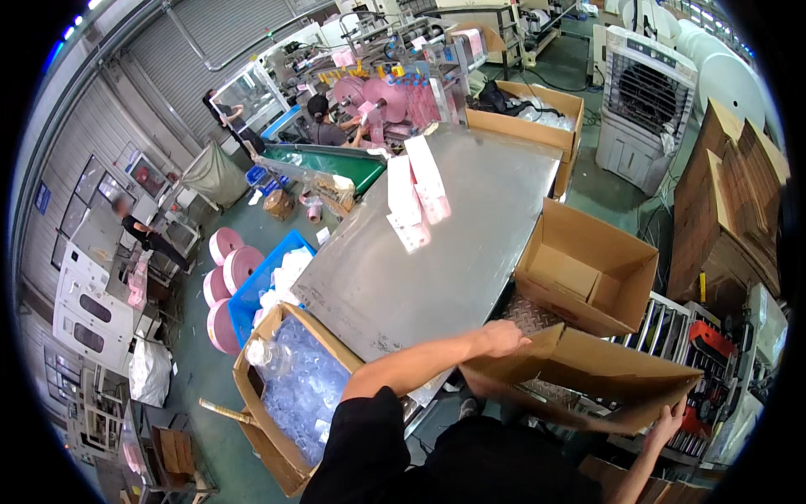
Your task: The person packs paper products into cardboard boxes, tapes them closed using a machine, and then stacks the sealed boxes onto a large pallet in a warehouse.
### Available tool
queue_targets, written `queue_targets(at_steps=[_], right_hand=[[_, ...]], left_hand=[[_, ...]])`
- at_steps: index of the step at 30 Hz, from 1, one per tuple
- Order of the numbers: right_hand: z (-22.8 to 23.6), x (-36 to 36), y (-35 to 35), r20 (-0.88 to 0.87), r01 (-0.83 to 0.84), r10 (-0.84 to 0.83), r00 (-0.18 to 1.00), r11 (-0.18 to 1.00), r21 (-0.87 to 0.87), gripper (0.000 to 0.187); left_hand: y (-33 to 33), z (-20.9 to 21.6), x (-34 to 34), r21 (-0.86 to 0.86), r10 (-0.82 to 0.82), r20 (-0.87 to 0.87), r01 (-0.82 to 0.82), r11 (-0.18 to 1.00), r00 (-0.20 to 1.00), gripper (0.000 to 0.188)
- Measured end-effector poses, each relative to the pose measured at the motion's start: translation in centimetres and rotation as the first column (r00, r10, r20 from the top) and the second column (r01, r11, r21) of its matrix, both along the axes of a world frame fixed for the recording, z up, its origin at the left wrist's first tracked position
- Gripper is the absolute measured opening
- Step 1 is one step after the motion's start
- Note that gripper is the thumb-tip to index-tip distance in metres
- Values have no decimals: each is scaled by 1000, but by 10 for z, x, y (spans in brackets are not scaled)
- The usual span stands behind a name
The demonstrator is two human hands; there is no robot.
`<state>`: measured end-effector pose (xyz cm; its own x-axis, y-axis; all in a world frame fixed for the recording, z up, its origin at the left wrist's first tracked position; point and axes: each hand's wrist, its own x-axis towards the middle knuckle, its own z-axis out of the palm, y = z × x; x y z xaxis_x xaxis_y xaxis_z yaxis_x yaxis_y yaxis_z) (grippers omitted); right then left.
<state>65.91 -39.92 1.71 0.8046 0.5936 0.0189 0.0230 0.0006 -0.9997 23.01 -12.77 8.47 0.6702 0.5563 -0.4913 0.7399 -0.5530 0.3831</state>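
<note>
Head view: an open, tan corrugated-cardboard carton is at the lower right of the frame, spread between two bare hands. The left hand is closed over its upper left edge; the right hand grips its right end, fingers curled round the board. Patterned grey metal plate also shows through the carton, so its bottom seems unclosed. Just above it in the frame stands a second open brown cardboard box, beside a bare-topped silver metal table and a grey roller conveyor.

To handle this well, I would press evenly from both ends so the thin walls stay square, since one-sided force would probably skew them. The near wall looks bowed, so straighten it before folding any flaps, and leave the neighbouring box unbumped.
</note>
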Motion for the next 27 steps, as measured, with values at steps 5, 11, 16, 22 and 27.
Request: queue_targets(at_steps=[5, 11, 16, 22, 27], right_hand=[[67, -20, 11, 3, -552, 563, 827, 812, -187, 71], [40, -61, 4, 194, -611, 735, 650, 657, -440, 66], [43, -92, 16, 514, -324, 764, 389, 636, -700, 68], [24, -107, 13, 535, -237, 746, 397, 646, -726, 77], [3, -148, 39, 427, -235, 877, 220, 472, -850, 76]], left_hand=[[-2, -8, -14, -333, 576, 179, -502, 798, 798, 38], [-49, -42, -2, 84, 328, 282, -363, 928, 902, 46], [-47, -166, -22, -35, -130, 220, 141, 989, 967, 46], [-43, -106, -63, -586, 39, 136, 49, 809, 990, 24], [-66, -115, -151, 314, -731, 272, 660, 682, 626, 36]])
